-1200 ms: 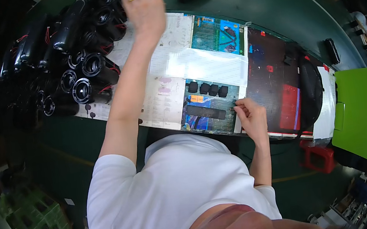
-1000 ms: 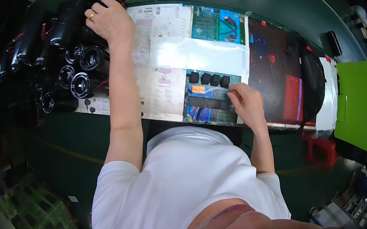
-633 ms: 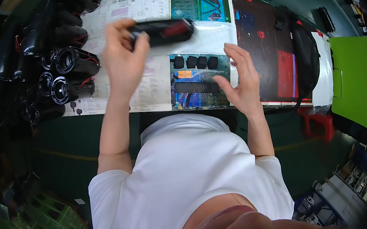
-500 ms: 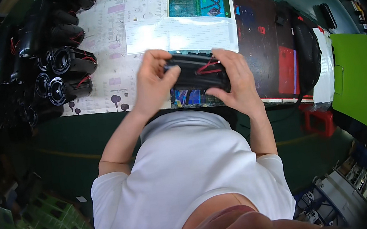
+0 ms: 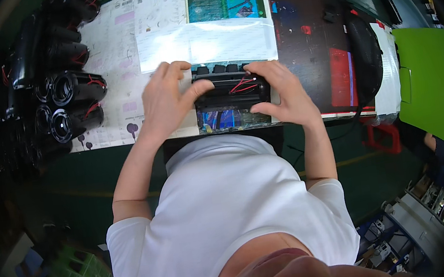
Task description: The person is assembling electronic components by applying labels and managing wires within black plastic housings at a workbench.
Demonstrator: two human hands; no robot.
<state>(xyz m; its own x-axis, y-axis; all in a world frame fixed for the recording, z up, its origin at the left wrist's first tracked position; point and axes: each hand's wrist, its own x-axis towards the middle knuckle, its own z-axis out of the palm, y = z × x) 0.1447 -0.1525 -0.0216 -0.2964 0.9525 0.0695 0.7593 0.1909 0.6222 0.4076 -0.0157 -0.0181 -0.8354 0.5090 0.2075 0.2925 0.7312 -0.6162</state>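
Observation:
A black tube-shaped housing [image 5: 217, 101] with thin red wires [image 5: 243, 85] lies crosswise in front of me on the table. My right hand [image 5: 289, 90] grips its right end, thumb on the near side and fingers on the far side. At the left end, my left hand [image 5: 165, 102] has its thumb and fingers apart, the thumb tip at the housing's edge; firm contact cannot be made out. Just behind the housing sits a row of small black blocks [image 5: 219, 69], partly covered by it.
Several similar black housings [image 5: 74, 87] with red wires are piled at the left. A glossy white sheet [image 5: 166, 48] lies beyond my hands. On the right are a black bag-like object [image 5: 366, 62], a green panel [image 5: 429, 85] and a red stool [image 5: 383, 138] below the table edge.
The housing has gone from tilted and blurred to level on the table. My left hand has moved left and its fingers have opened away from the housing's end.

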